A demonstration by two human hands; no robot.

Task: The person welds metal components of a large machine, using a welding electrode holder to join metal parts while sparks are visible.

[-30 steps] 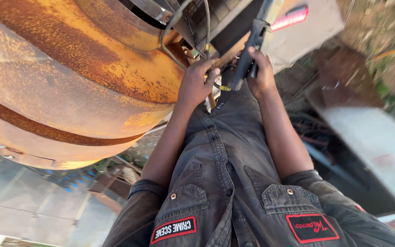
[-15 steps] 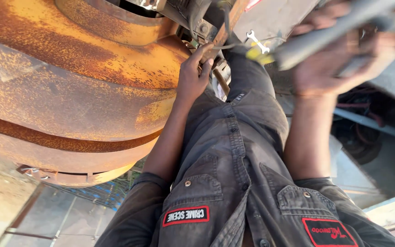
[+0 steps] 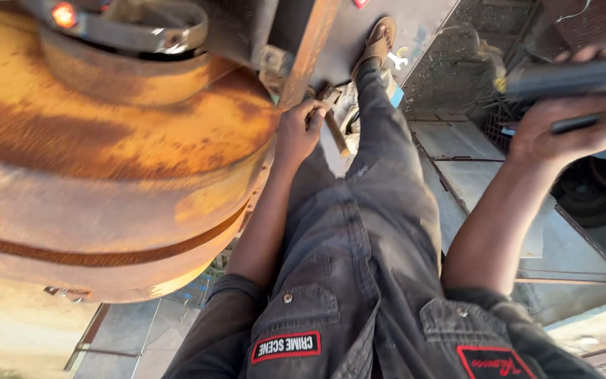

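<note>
My left hand (image 3: 301, 130) is closed around a short rusty metal rod (image 3: 335, 126) held against the edge of a big rusty yellow drum (image 3: 106, 161), just below a rust-brown steel bracket (image 3: 301, 49). My right hand (image 3: 569, 123) is raised at the upper right, away from the drum, gripping a long dark tool (image 3: 576, 77) that blurs across the frame. My legs in dark grey overalls (image 3: 373, 231) stretch forward, one foot in a sandal (image 3: 376, 45).
A small silver spanner (image 3: 396, 60) lies by my foot. A grey metal plate (image 3: 380, 21) lies under the foot. Dark tyres (image 3: 597, 193) and a crate-like grid sit at right. Flat grey sheets (image 3: 478, 175) lie beside my leg.
My right hand has swung the dark tool up and out to the right, away from the drum. My left hand stays at the drum's edge with the rod.
</note>
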